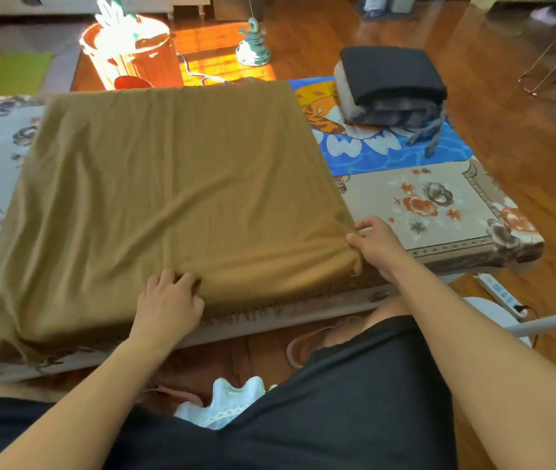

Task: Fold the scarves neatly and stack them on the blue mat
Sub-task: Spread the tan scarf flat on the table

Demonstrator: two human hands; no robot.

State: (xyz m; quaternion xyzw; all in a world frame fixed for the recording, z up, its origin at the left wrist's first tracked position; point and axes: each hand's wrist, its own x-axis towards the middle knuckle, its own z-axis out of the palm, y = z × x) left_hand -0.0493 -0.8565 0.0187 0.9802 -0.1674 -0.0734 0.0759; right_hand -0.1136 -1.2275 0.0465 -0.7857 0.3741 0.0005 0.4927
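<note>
Pinching scarf [174, 184] edge, hands [168, 300] [376, 244] apart.

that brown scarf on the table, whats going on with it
A person is partway through folding scarves. The brown scarf lies spread over the floral-covered table, its left side hanging off the edge. The right hand pinches the scarf's near right corner, while the left hand grips the near edge, fingers curled into the cloth. At the far right, a stack of folded scarves, a black one on top, already sits on the blue mat.
</note>
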